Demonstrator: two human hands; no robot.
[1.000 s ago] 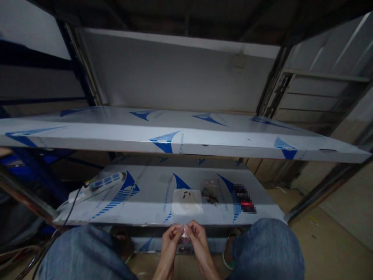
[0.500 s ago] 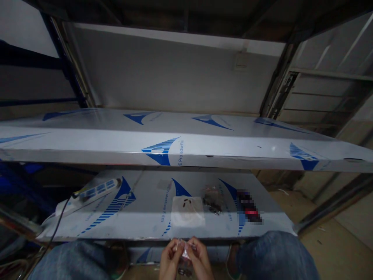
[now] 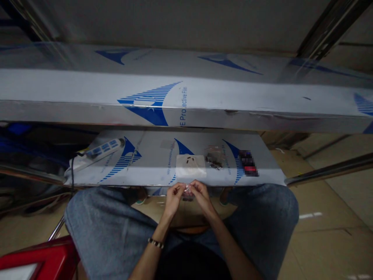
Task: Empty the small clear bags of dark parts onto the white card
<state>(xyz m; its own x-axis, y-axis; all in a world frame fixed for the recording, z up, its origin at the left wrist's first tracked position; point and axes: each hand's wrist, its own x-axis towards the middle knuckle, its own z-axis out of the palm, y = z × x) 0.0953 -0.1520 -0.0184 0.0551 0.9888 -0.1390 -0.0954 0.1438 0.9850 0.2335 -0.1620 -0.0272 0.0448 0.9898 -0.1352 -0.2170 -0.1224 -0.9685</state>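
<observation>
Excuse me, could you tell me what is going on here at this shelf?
A seated person is pinching a small clear plastic bag between the left hand and the right hand, just off the front edge of a film-covered steel shelf. On that shelf lie a white socket plate, a clear bag of dark small parts and a power strip.

left hand point(image 3: 174, 200): fingers curled, pinching inward | right hand point(image 3: 202, 195): fingers curled, pinching inward, mirroring left | both hands: close together at centre, fingertips nearly meeting | left wrist point(image 3: 159, 230): beaded bracelet point(image 3: 155, 243) just below | left forearm point(image 3: 148, 260), right forearm point(image 3: 233, 245): bare, angled inward
</observation>
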